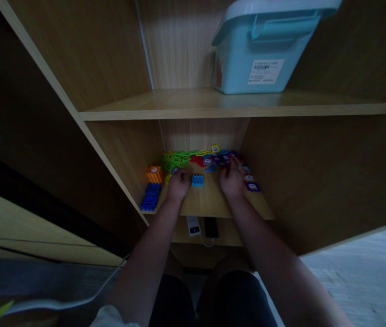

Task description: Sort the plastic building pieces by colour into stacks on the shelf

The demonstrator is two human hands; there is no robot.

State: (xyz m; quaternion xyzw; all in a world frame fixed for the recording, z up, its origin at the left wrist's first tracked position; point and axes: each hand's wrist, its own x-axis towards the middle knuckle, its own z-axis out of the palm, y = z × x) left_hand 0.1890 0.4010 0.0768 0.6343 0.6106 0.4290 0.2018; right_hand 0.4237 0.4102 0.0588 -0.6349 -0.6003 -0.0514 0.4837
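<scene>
a: blocks first, far left of the lower shelf [210, 204]: an orange block [154, 174] sits on the left edge, with a row of dark blue blocks [150, 197] just in front of it.

b: and the left hand [178, 185]?

a: it rests knuckles-up just right of those, at the near edge of a green cluster [175, 159]. its fingers are curled under, so i cannot tell whether the grip is closed on a piece or merely touching the pile. a grey piece shows just beyond its knuckles, half hidden.

b: what lies between the hands?

a: one light blue block [197, 180], alone on bare wood, just beside the left hand but not touching it that i can see.

b: then the right hand [232, 181]?

a: it reaches into a mixed heap of red, purple and blue pieces [213, 160]. fingertips are buried among them; the grip is hidden, so i cannot tell its state either. flat purple-edged tiles [252, 186] lie just right of the wrist.

b: anything else?

a: dim light blurs the prints on the tiles. below the shelf, a white device [193, 225] and a dark phone-like slab [210, 227] sit side by side. above right, a pale blue bin [264, 45] stands on the upper shelf [145, 109], its lid cut off by the frame.
</scene>
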